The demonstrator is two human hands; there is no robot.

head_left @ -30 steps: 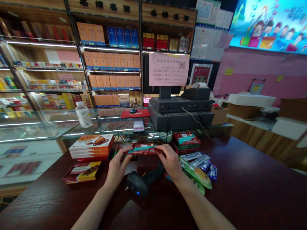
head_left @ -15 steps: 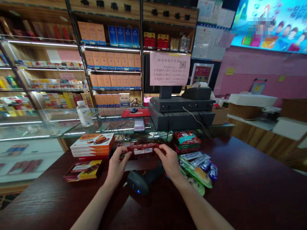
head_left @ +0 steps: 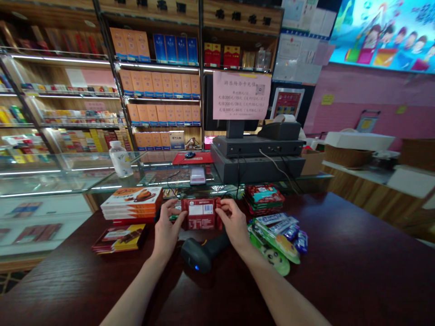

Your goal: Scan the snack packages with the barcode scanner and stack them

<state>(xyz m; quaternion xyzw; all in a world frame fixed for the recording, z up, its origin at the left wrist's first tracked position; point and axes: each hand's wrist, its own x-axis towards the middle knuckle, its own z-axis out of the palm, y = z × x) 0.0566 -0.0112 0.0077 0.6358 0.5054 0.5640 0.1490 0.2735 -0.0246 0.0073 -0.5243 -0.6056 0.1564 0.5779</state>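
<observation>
Red packet [head_left: 201, 213] turned upright between hands [head_left: 166, 231] [head_left: 235, 225]

Red snack packet [head_left: 201, 213], barcode [head_left: 208, 208] showing, held upright

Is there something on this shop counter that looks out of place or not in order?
The snack packets beside the right hand lie in a loose, overlapping heap, while the chocolate boxes on the left are stacked neatly. The handheld barcode scanner also lies loose on the dark counter.
</observation>
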